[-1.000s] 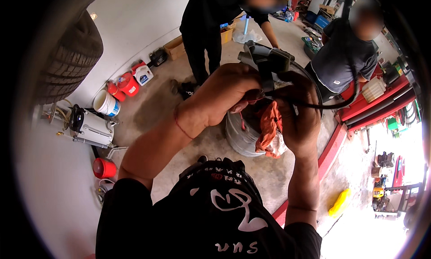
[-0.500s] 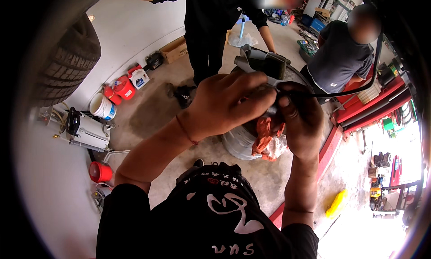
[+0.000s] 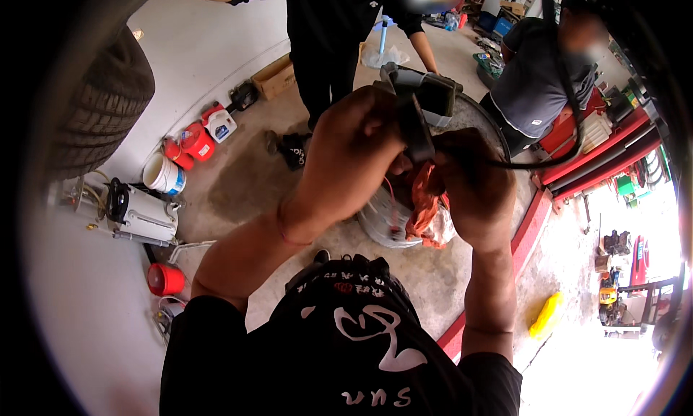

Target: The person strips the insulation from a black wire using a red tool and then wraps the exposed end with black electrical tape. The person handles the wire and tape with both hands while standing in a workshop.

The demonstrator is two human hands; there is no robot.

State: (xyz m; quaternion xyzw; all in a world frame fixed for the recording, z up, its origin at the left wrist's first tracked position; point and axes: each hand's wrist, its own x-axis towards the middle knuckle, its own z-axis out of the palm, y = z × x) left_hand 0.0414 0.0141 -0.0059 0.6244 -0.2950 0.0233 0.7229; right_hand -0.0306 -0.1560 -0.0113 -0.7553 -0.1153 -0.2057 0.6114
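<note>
Both my arms are raised in front of me. My left hand (image 3: 354,152) is closed on a dark, flat, narrow piece (image 3: 416,131) whose kind I cannot make out. Close beside it on the right, my right hand (image 3: 480,199) has its fingers curled around the end of a thin black cable or hose (image 3: 530,165). The cable bends from there up towards the top edge. Shadow hides most of the right fingertips. Below the hands, an orange-red rag or bag (image 3: 427,208) hangs by a pale, plastic-wrapped drum (image 3: 386,221).
An open grey plastic box (image 3: 437,102) stands beyond my hands, beside a co-worker in black (image 3: 325,41). Another person in dark grey (image 3: 534,84) is at the right. A tyre (image 3: 108,106) hangs upper left, above red buckets (image 3: 196,142) and a white bucket (image 3: 162,174) along the wall.
My hands have moved slightly apart, and the left has turned, bringing the dark flat piece into view. The cable now sags lower and swings further left at the top.
</note>
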